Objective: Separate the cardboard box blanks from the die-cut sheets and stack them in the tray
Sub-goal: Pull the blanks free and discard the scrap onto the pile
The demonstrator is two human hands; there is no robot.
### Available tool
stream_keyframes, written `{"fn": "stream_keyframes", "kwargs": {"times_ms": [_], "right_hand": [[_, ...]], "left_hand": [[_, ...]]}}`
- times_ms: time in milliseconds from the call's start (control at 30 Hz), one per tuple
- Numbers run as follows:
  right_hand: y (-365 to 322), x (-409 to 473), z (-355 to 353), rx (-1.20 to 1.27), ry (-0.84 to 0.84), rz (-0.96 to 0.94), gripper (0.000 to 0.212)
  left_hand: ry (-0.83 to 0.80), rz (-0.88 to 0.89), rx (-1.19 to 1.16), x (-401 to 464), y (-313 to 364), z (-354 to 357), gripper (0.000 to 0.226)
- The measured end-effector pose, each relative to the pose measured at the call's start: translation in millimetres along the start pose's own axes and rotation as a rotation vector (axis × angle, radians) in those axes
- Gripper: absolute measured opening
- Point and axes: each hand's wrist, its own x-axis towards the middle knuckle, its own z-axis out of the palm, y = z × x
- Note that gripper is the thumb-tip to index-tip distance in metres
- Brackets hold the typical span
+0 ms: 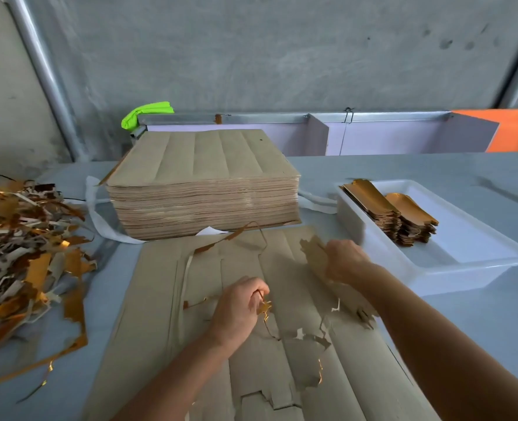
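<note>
On the near table lies the working sheet (251, 329), brown side up, already torn along its die-cut lines. Right hand (344, 261) is curled round a blank (315, 256) at the sheet's right edge, blank tilted up off the sheet, probably being peeled free toward the tray side. Left hand (239, 308) sits mid-sheet, fingers curled, pinching a thin gold-faced scrap (264, 307); likely it also anchors the sheet so the pull on the right doesn't drag it.

Blank is in the right hand's grip, just right of the left hand, its lower end still running down along the sheet edge; can't tell if it is fully detached.

Tray (464, 268) is right of the sheet, near the right hand, short carry. Two stacks of blanks (391, 214) sit at its far-left end, gold face up, side by side.

Sheet stack (203, 183) is far centre, just beyond the working sheet, so the next one slides down easily. Scrap pile (24, 244) is left, on the left hand's side, well apart from the tray: waste left, product right.
</note>
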Motion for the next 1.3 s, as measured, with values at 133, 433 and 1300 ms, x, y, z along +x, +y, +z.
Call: {"fn": "stream_keyframes", "kwargs": {"times_ms": [133,433,1300], "right_hand": [[2,3,-14,0.138,0.205,0.032,0.024],[-27,-2,-13,0.761,-0.178,0.129,0.038],[-48,-12,24,0.833,-0.101,0.092,0.029]], "left_hand": [[0.055,-0.043,-0.195,-7,0,-9,0.033],[0.293,-0.385,-1.26,-8,4,-52,0.017],[0.158,-0.14,-0.386,29,45,-50,0.054]]}}
